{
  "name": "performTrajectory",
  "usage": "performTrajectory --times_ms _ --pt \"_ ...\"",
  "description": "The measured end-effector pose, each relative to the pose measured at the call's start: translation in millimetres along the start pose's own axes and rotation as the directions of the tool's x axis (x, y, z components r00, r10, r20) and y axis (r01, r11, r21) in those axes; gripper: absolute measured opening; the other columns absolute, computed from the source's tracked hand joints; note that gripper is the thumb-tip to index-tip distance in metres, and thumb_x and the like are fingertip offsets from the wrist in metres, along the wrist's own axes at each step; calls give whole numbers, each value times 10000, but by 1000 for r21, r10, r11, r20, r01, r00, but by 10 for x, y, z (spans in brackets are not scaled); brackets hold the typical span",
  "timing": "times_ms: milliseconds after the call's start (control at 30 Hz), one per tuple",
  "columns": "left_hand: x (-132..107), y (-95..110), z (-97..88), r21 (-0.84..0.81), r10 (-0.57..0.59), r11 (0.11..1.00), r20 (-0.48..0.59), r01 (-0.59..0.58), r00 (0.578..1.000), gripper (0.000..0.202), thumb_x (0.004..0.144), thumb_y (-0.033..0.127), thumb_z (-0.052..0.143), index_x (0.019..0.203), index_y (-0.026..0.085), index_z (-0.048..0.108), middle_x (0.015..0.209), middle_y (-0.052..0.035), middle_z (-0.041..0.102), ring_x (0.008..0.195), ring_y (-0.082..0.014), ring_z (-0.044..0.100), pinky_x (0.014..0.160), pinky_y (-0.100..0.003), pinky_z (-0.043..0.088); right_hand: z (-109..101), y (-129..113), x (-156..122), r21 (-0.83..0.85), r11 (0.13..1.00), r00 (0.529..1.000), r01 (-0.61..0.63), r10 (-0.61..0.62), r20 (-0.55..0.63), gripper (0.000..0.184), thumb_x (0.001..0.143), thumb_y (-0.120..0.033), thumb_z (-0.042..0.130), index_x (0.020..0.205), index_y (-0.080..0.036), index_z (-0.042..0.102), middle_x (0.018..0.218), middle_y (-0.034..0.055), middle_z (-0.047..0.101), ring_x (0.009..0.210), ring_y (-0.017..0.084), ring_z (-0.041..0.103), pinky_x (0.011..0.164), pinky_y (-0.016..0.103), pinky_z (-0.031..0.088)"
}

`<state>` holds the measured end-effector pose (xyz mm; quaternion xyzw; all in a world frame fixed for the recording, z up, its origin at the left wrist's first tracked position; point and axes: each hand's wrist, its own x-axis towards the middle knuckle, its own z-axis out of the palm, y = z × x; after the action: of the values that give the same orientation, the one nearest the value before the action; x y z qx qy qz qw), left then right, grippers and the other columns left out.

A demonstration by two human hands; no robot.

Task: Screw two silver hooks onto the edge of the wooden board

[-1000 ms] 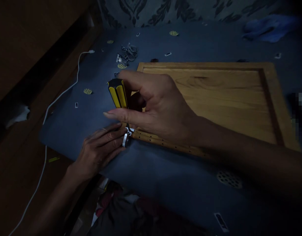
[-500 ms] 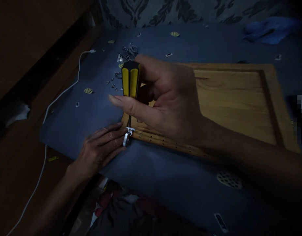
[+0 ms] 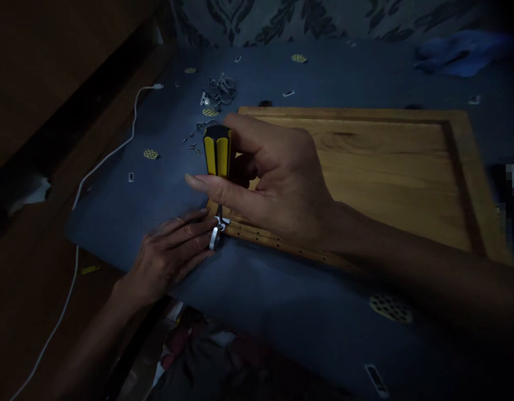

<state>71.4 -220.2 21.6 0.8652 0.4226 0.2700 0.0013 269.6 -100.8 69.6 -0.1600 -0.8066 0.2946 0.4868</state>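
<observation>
A screwdriver [image 3: 217, 153] with a yellow and black handle stands nearly upright in my right hand [image 3: 282, 178], which is closed around it with the thumb across the front. Its shaft meets a small silver metal bracket [image 3: 221, 224] with a curved arm at the near left corner of a wooden board [image 3: 391, 172]. My left hand [image 3: 171, 250] lies flat beside that corner, fingers stretched out and fingertips touching the bracket; its thumb is hidden. Small dark holes run along the board's near edge. My right hand hides part of the board.
Several metal fittings [image 3: 218, 92] lie in a pile beyond the board, with small screws [image 3: 193, 146] closer. A white cable [image 3: 134, 111] runs down the left side. A blue cloth [image 3: 461, 53] rests at the back right of the dark blue patterned cover [image 3: 257, 295].
My right hand and the screwdriver handle have moved slightly down and to the left, and the hand has turned a little. My left hand and the bracket stay in place.
</observation>
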Motion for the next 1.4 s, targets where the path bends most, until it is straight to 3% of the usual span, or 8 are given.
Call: performTrajectory --times_ms 200,400,567,800,1033,1167,1400 --pt "-11 0 13 11 -4 1000 3 4 1000 231 1065 231 615 1279 170 679 1273 -85 780 1331 -267 676 1015 -424 660 -6 -16 8 23 1000 1000 -1 1 25 424 1058 -529 571 795 -227 431 722 -60 471 647 88 487 600 232 464" --pt "6 4 1 37 21 999 -10 -20 1000 240 1057 229 629 1278 147 676 1250 -85 788 1326 -266 681 1015 -398 659 -125 -98 69 0 1000 973 10 -10 232 202 1049 -288 646 920 -214 509 790 -68 575 711 73 585 679 213 514" --pt "17 13 -10 39 20 999 0 -20 1000 240 1065 234 614 1281 151 677 1256 -87 787 1277 -266 711 987 -404 668 -222 -134 111 -52 998 945 47 -28 325 157 1061 -258 616 944 -204 527 831 -70 595 749 70 598 695 214 513" --pt "15 6 -10 62 35 997 1 -35 999 213 1066 234 610 1248 155 686 1256 -82 787 1269 -261 716 965 -379 668 -266 -125 114 -27 997 941 66 -53 335 212 1018 -212 686 878 -192 529 758 -84 558 681 62 548 642 205 477" --pt "13 4 -9 37 16 999 3 -16 1000 270 1076 241 592 1333 196 664 1268 -81 783 1293 -270 702 968 -414 669 -337 -141 116 25 1000 914 -13 2 405 195 1040 -282 663 888 -189 584 801 -69 585 739 78 575 717 224 536" --pt "3 -5 -9 64 32 997 0 -32 999 253 1066 235 608 1297 162 680 1272 -94 781 1268 -276 715 953 -402 668 -340 -169 117 56 996 895 -76 43 445 180 1033 -267 674 885 -190 606 790 -67 606 719 73 574 697 209 532" --pt "10 -4 -14 63 18 998 11 -19 1000 256 1066 249 611 1303 184 681 1275 -79 781 1274 -271 713 970 -409 665 -267 -122 95 10 1000 936 11 -14 351 271 1038 -262 663 815 -202 521 736 -81 540 673 71 531 657 211 494"
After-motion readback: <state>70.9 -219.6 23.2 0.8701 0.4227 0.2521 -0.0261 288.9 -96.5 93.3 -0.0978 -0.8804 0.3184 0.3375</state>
